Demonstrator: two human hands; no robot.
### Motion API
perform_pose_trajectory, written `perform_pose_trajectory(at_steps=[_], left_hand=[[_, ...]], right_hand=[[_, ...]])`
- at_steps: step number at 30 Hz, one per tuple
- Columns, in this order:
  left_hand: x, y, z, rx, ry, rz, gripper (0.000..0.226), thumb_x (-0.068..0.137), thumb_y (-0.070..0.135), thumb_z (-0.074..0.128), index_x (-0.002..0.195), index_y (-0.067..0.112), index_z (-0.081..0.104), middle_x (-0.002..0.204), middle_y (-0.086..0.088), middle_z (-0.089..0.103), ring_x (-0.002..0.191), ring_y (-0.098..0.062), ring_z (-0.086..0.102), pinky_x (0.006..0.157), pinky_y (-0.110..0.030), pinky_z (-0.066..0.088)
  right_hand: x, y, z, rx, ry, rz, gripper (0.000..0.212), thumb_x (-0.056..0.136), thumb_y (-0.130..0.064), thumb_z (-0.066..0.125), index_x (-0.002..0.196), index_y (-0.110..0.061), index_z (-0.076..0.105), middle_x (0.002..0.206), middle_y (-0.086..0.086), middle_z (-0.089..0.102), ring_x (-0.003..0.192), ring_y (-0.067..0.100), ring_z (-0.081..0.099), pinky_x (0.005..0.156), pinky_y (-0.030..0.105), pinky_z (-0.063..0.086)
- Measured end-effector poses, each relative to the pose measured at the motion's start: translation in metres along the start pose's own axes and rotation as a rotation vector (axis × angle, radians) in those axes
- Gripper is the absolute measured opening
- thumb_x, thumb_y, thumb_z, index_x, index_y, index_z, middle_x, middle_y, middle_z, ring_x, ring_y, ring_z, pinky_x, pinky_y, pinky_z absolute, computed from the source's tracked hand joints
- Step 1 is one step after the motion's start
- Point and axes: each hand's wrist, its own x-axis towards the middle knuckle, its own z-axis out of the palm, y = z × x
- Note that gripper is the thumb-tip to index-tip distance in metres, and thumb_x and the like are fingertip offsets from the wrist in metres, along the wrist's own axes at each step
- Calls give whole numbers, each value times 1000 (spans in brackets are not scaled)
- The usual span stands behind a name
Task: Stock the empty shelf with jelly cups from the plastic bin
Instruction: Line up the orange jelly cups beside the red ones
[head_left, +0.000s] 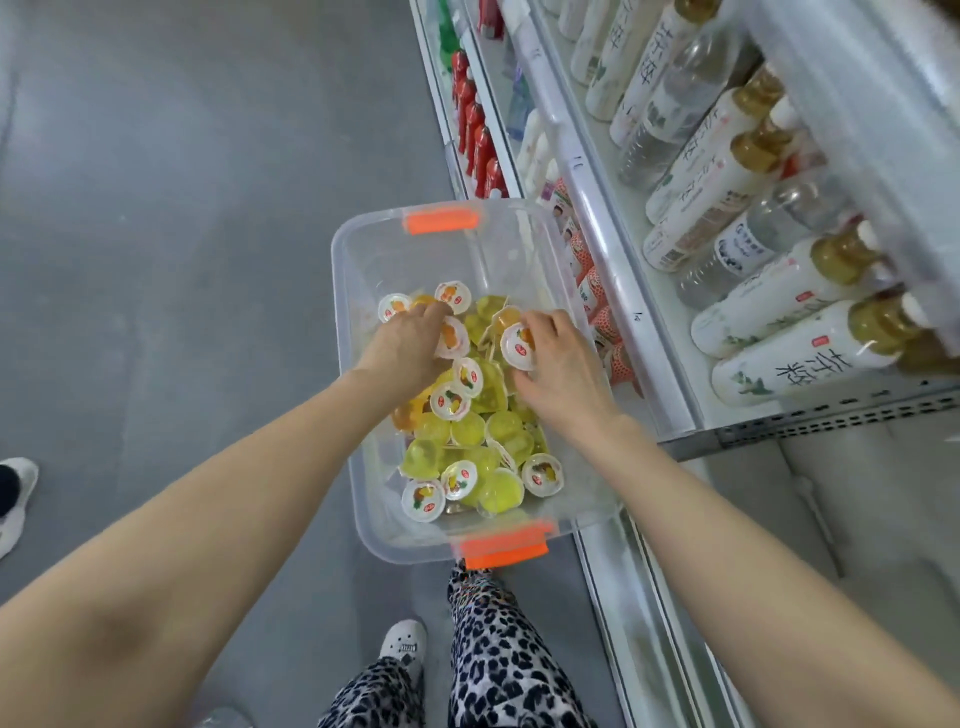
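Below, clear bin (344, 312), round glossy jelly cups (467, 431) in left hand (410, 345), right hand (560, 371)

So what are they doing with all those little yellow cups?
A person is digging in a clear plastic bin of jelly cups. The left hand grips some near the far end; the right hand pinches a white-lidded cup. Bottled drinks fill the shelf beside it.

I read bin (338, 270): clear glossy plastic | handles (440, 221): orange plastic | jelly cups (470, 431): shiny translucent plastic, printed film lids | floor (182, 208): smooth matt | trousers (498, 660): leopard-print cloth | shelf edge (831, 418): perforated metal
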Motion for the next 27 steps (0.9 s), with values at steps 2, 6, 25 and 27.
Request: perform_pose_trajectory(at_steps=[2, 6, 25, 27], left_hand=[[-20, 7, -10, -108, 32, -13, 64, 80, 28, 75, 133, 14, 40, 116, -10, 60, 102, -32, 60, 81, -42, 50], [-66, 18, -28, -211, 98, 51, 64, 73, 34, 80, 126, 17, 46, 114, -4, 63, 102, -28, 61, 85, -44, 50], [-238, 195, -46, -408, 88, 650, 50, 69, 48, 81, 109, 27, 59, 99, 12, 66, 86, -10, 61, 73, -29, 47], [-249, 221, -46, -379, 76, 726, 50, 70, 50, 79, 110, 28, 59, 100, 13, 65, 87, -10, 60, 71, -31, 46]], right_hand=[[-16, -4, -13, 42, 62, 31, 51, 84, -26, 67, 131, -14, 49, 122, 8, 52, 106, 26, 56, 85, 35, 45], [-60, -12, -34, 43, 154, 114, 54, 84, -31, 68, 132, -13, 50, 125, 9, 52, 112, 28, 53, 90, 36, 44], [-356, -27, -148, 19, 677, 468, 43, 80, -39, 71, 115, -23, 53, 109, -3, 58, 100, 16, 52, 75, 26, 35], [-384, -24, -163, -16, 728, 495, 44, 80, -38, 72, 116, -20, 55, 109, -1, 58, 100, 17, 53, 78, 27, 37]])
